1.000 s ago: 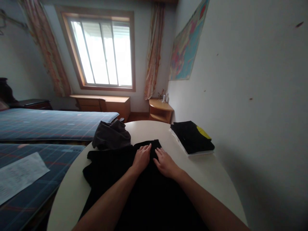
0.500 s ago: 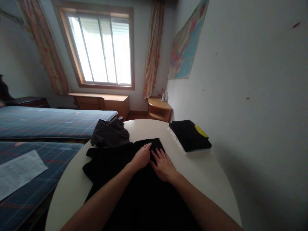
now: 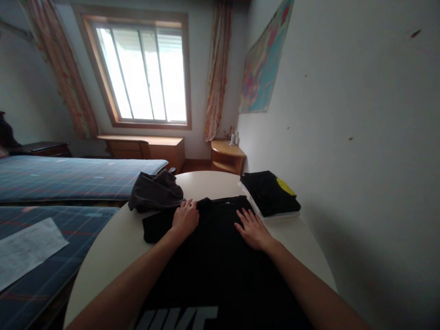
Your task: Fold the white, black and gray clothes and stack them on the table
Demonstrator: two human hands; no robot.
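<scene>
A black T-shirt (image 3: 220, 270) lies spread over the round table, its neckline at the far side and pale block lettering at the near edge. At its left shoulder, my left hand (image 3: 185, 219) is closed on the fabric, fingers curled over the far edge. My right hand (image 3: 253, 230) rests flat on the shirt's right shoulder with fingers spread. Just beyond my left hand sits a crumpled dark grey garment (image 3: 154, 190). A stack of folded clothes (image 3: 268, 195), black with a yellow patch on top and white beneath, lies beyond my right hand.
The white round tabletop (image 3: 103, 270) stands close to the wall (image 3: 360, 192) on the right. Mattresses with blue plaid covers (image 3: 79, 176) are at the left, one bearing a paper sheet (image 3: 30, 247). A low desk (image 3: 165, 149) and corner shelf (image 3: 228, 149) stand by the window.
My hands have moved apart, the left one leftward and the right one rightward. The shirt's upper part is spread wider, its neckline shows, and the lettering has come into view.
</scene>
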